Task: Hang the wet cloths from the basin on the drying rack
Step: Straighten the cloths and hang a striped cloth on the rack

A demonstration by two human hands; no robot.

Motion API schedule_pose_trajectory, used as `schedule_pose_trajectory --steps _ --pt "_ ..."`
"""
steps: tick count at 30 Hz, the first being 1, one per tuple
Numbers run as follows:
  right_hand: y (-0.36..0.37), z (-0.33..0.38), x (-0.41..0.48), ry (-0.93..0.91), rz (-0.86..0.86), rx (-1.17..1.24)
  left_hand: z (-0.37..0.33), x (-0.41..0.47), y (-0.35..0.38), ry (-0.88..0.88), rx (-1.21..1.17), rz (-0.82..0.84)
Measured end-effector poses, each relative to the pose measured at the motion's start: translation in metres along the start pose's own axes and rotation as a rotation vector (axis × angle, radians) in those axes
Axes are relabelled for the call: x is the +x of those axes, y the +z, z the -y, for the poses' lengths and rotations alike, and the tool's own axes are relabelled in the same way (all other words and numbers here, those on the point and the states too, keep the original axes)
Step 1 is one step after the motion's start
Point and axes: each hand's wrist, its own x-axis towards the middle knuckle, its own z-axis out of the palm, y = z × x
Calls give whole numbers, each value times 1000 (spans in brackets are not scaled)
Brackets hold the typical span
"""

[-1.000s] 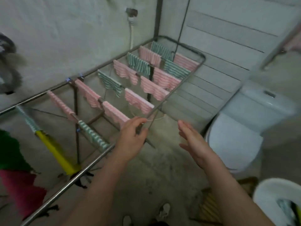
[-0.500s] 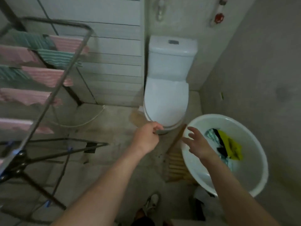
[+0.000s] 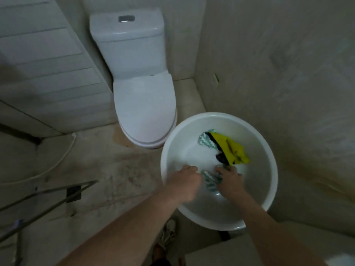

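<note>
**Desk:** Where do we stand in this one?

**Field:** Both our arms reach down into the white round plastic basin (image 3: 255, 189). Our right hand (image 3: 229, 179) curls its fingers over a crumpled green-and-white zigzag cloth (image 3: 210, 180) that lies on the near side of the basin's bottom. Our left hand (image 3: 183, 184) is bunched against the same cloth's edge. Motion blur keeps us from telling whether it pinches the fabric or only touches it.

**Desk:** What else is in the basin?

**Field:** On the basin's far side a bright yellow cloth (image 3: 232, 148) lies over a dark cloth (image 3: 221, 159). A second green-and-white patterned cloth (image 3: 204, 140) shows beside them. Neither hand touches any of the three.

**Desk:** Which step is this?

**Field:** We judge it the pick-up. The zigzag cloth has not yet left the basin's bottom, and with at least three more pieces waiting, the job is not near its end.

**Desk:** What does the next move call for?

**Field:** We would want a sure grip from both hands, then a lift clear of the basin's rim. The cloth is crumpled, so it likely needs pulling open before it goes over a bar. Only the lower bars of the grey metal drying rack (image 3: 48, 196) show, well apart from the basin on our left arm's side. A white porcelain toilet (image 3: 144, 104) stands just beyond the basin and should not block the way to the rack.
</note>
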Motion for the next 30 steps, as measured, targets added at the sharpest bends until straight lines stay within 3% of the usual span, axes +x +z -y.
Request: schedule_pose_trajectory --steps 3,7,9,11,13,16,19,21,24,27,30 --pt "3 -2 8 24 -55 115 -5 27 20 11 -4 4" --pt "-3 -8 12 -16 -6 426 -1 65 22 -137 -183 -49" --pt "-9 -10 9 -67 -158 511 -1 81 8 -220 -288 -118" --pt "-17 -11 4 -128 -438 617 -4 98 -8 -275 -430 -188" --pt "-28 -7 -4 -95 -549 849 -7 115 -18 -300 -541 -211" --pt "-47 3 -11 19 -480 1245 -8 123 -20 -289 -631 -235" --pt "-66 13 -14 117 -437 1413 -15 101 -32 -254 -701 -453" --pt "-77 16 -18 102 -366 1384 -19 81 -47 -209 -888 -614" --pt "-92 19 -27 -77 -192 1188 -26 45 -67 -122 -1174 -680" --pt "-109 33 -44 -295 -23 1029 -31 6 -88 -16 -1266 -715" --pt "-118 55 -53 -381 195 1051 -27 -23 -108 20 -1337 -712"
